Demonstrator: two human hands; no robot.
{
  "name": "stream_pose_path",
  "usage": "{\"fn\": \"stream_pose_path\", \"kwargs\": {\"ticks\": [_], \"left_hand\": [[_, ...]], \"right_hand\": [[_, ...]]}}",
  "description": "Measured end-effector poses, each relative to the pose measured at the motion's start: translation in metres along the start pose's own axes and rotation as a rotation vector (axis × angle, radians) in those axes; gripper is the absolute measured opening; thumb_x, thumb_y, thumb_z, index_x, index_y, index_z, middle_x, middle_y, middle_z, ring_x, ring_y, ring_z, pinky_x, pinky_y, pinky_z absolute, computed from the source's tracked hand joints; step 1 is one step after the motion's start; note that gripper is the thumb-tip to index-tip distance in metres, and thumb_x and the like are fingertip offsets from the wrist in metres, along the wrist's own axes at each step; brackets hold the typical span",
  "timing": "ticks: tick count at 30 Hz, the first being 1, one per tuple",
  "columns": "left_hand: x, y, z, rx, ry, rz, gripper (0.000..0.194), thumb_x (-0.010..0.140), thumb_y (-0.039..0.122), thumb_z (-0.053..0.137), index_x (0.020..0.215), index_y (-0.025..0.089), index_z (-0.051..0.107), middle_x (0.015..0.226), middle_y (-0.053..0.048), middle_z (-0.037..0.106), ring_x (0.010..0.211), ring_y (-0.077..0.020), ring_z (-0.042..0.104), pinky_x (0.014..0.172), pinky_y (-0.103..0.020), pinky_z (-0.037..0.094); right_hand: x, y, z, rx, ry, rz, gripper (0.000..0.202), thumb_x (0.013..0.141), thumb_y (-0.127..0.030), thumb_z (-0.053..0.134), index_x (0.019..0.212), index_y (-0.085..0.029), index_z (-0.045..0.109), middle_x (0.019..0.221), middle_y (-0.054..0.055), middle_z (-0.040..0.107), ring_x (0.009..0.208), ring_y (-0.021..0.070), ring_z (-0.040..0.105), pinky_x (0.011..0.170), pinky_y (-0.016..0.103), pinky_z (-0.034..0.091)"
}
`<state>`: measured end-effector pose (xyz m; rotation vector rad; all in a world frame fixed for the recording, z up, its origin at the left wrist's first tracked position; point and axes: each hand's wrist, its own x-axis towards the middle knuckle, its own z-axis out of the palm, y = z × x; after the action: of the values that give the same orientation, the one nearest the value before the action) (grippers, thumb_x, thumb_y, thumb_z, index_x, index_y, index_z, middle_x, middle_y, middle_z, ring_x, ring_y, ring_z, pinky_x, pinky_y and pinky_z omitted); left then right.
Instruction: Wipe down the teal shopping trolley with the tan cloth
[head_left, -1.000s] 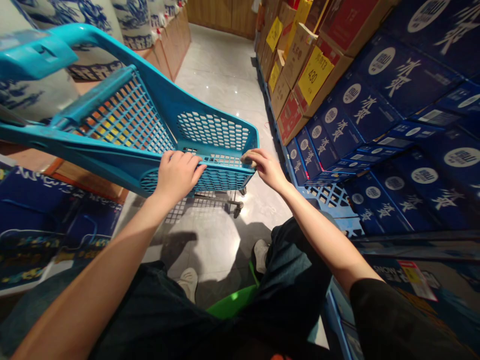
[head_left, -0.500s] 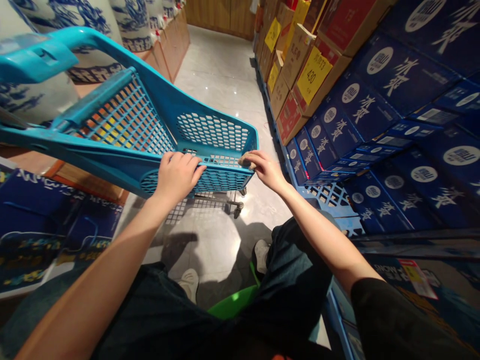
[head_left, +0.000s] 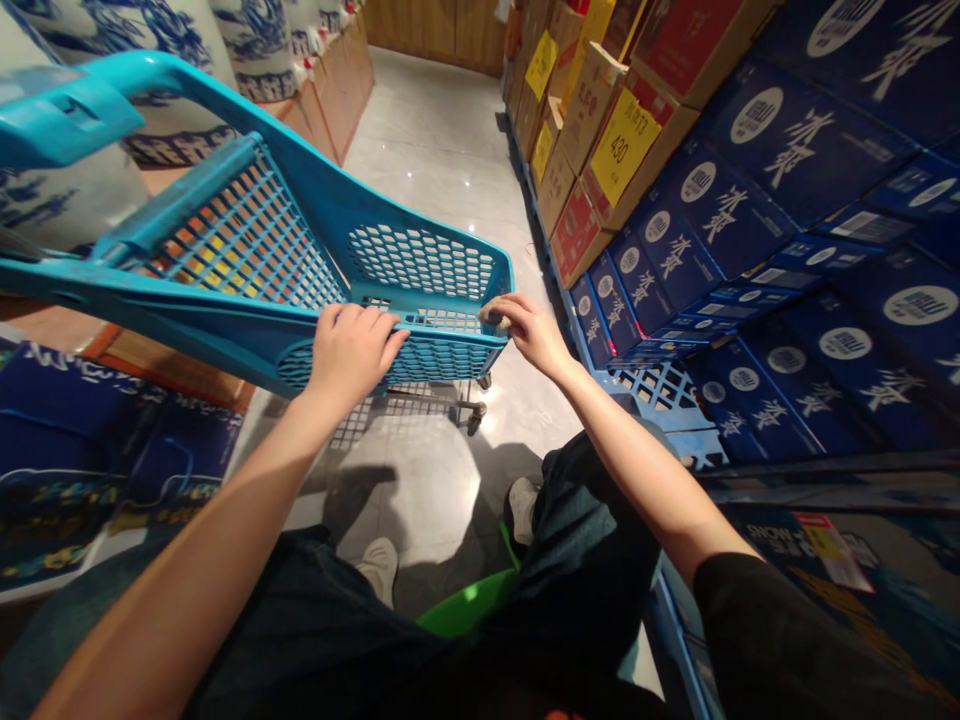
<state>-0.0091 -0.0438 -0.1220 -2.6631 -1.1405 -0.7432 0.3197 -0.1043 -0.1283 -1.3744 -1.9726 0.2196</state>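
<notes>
A blue plastic shopping cart (head_left: 420, 230) with lattice sides stands in front of me, its handle toward the upper left. My left hand (head_left: 351, 350) is closed over the near rim of the basket, fingers bent over the edge. At the front corner of the same rim is my right hand (head_left: 529, 330), its fingers pinched round a small brownish cloth (head_left: 491, 312). The cloth touches the corner of the cart; most of it is hidden by the fingers. Only the lattice floor shows inside the basket's front part.
Stacked blue cartons (head_left: 720, 210) rise on the right above a blue plastic pallet (head_left: 675, 410). Brown boxes with yellow price signs (head_left: 622, 145) stand farther along. Large blue-and-white jars (head_left: 255, 50) line the left. Below me are my shoes and a green plastic object (head_left: 469, 605).
My right hand has shifted slightly at the cart's corner, and less of the cloth shows. My left hand keeps its place on the rim.
</notes>
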Motion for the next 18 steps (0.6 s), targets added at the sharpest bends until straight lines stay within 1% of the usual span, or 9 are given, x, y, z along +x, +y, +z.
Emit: {"fn": "stream_pose_path", "kwargs": {"ticks": [3, 7, 9, 14, 16, 18], "left_hand": [[0.000, 0.001, 0.000, 0.022, 0.010, 0.007, 0.036, 0.111, 0.042, 0.047, 0.113, 0.024, 0.078, 0.104, -0.014, 0.080, 0.104, -0.0373, 0.066, 0.100, -0.055, 0.044], [-0.002, 0.001, -0.002, 0.078, -0.014, 0.021, 0.041, 0.113, 0.043, 0.043, 0.115, 0.021, 0.077, 0.106, -0.016, 0.080, 0.105, -0.0377, 0.067, 0.099, -0.055, 0.044], [-0.002, 0.001, -0.002, 0.079, -0.021, 0.020, 0.041, 0.113, 0.043, 0.043, 0.115, 0.021, 0.077, 0.106, -0.016, 0.080, 0.106, -0.0377, 0.067, 0.099, -0.054, 0.044], [-0.002, 0.000, 0.000, 0.059, 0.000, 0.015, 0.037, 0.113, 0.043, 0.045, 0.114, 0.024, 0.076, 0.106, -0.014, 0.080, 0.105, -0.0362, 0.067, 0.099, -0.053, 0.044], [-0.002, 0.001, 0.000, 0.061, 0.007, 0.017, 0.037, 0.113, 0.043, 0.045, 0.112, 0.024, 0.076, 0.105, -0.014, 0.080, 0.104, -0.0362, 0.067, 0.099, -0.053, 0.044], [-0.002, 0.001, 0.000, 0.047, 0.008, 0.007, 0.036, 0.113, 0.044, 0.045, 0.110, 0.025, 0.076, 0.104, -0.014, 0.080, 0.105, -0.0360, 0.067, 0.099, -0.053, 0.044]], "right_hand": [[-0.001, -0.003, 0.002, 0.024, -0.006, -0.024, 0.045, 0.094, -0.007, 0.052, 0.124, -0.024, 0.080, 0.136, 0.011, 0.075, 0.131, 0.0269, 0.070, 0.114, 0.045, 0.058], [-0.006, -0.014, 0.005, 0.076, -0.104, -0.118, 0.043, 0.099, -0.012, 0.054, 0.131, -0.025, 0.079, 0.141, 0.012, 0.075, 0.132, 0.0265, 0.070, 0.115, 0.046, 0.059], [-0.006, -0.012, 0.002, 0.084, -0.126, -0.135, 0.043, 0.098, -0.012, 0.054, 0.132, -0.024, 0.078, 0.141, 0.012, 0.075, 0.133, 0.0268, 0.071, 0.115, 0.046, 0.059], [-0.004, 0.002, -0.006, 0.040, -0.049, -0.056, 0.048, 0.091, -0.007, 0.053, 0.127, -0.024, 0.079, 0.139, 0.013, 0.075, 0.133, 0.0283, 0.071, 0.117, 0.048, 0.057], [-0.006, 0.000, -0.003, 0.033, -0.034, -0.042, 0.050, 0.089, -0.007, 0.053, 0.128, -0.024, 0.079, 0.140, 0.013, 0.075, 0.133, 0.0284, 0.071, 0.116, 0.048, 0.058], [-0.011, -0.008, 0.004, 0.055, -0.033, -0.070, 0.050, 0.090, -0.008, 0.054, 0.130, -0.024, 0.079, 0.142, 0.014, 0.074, 0.133, 0.0280, 0.071, 0.115, 0.049, 0.059]]}}
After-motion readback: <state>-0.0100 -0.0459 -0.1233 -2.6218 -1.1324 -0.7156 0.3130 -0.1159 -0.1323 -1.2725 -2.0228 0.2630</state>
